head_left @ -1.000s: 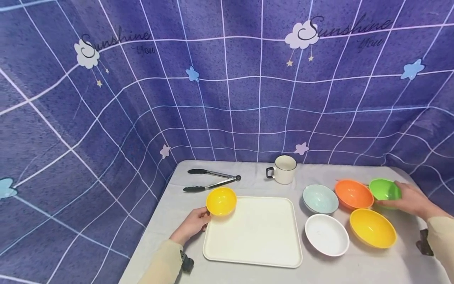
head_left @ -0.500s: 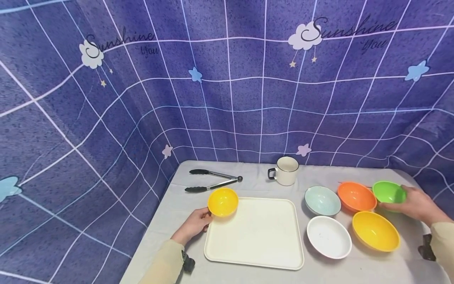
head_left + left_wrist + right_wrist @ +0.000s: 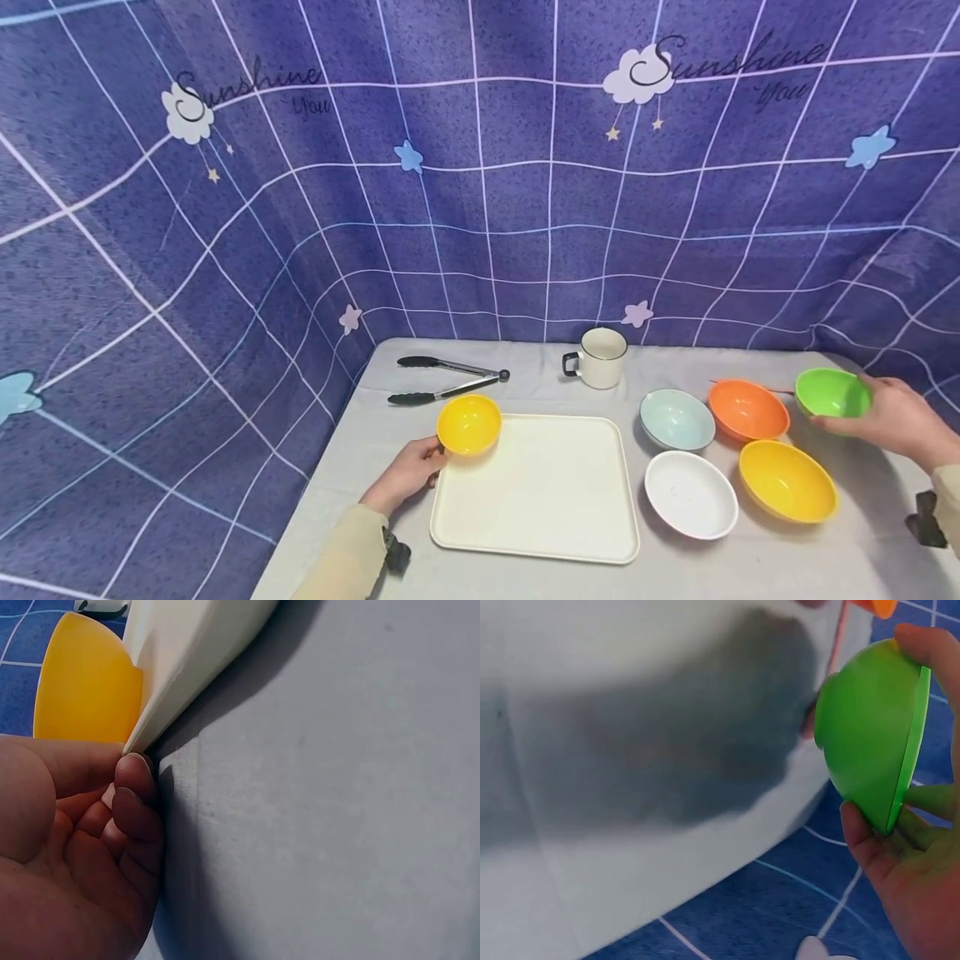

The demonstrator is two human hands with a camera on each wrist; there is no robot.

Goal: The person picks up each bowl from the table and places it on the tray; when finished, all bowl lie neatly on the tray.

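Note:
My right hand [image 3: 896,417] grips a small green bowl [image 3: 870,727] across its rim, thumb on one side and fingers on the other. The bowl is raised over the table, its shadow apart from it in the right wrist view. My left hand [image 3: 405,477] is at the left edge of a cream tray [image 3: 540,492], pinching its rim with thumb and curled fingers [image 3: 137,814]. A small yellow bowl [image 3: 468,425] sits on the tray's far left corner, close beside that hand.
Right of the tray stand a pale blue bowl [image 3: 677,419], a white bowl [image 3: 691,495], an orange bowl [image 3: 748,410] and a larger yellow bowl [image 3: 787,482]. A thin reddish stick [image 3: 838,637] lies behind the orange one. Tongs [image 3: 457,385] and a mug [image 3: 602,358] are farther back.
The right hand has moved the green bowl up and to the right, away from the orange bowl. My left hand, the tray and the other bowls stay in place.

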